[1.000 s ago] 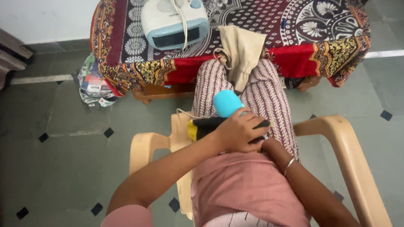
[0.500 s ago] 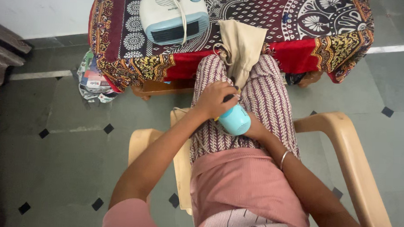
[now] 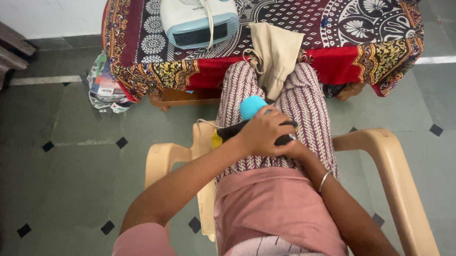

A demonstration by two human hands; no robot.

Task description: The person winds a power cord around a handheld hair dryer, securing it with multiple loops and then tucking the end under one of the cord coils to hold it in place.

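Your left hand (image 3: pixel 260 134) closes its grip over a black and yellow cloth (image 3: pixel 225 135) wrapped about the blue dryer (image 3: pixel 251 106) on your lap. Your right hand (image 3: pixel 299 151) lies just behind, mostly hidden, so its grip can't be told. Ahead, a heater (image 3: pixel 199 16) sits on the table (image 3: pixel 372 42).

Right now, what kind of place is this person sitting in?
It looks like a room in a home, probably a living room. There is a beige plastic armchair, a low table under a patterned cloth with a small room heater on it, and a grey tiled floor.
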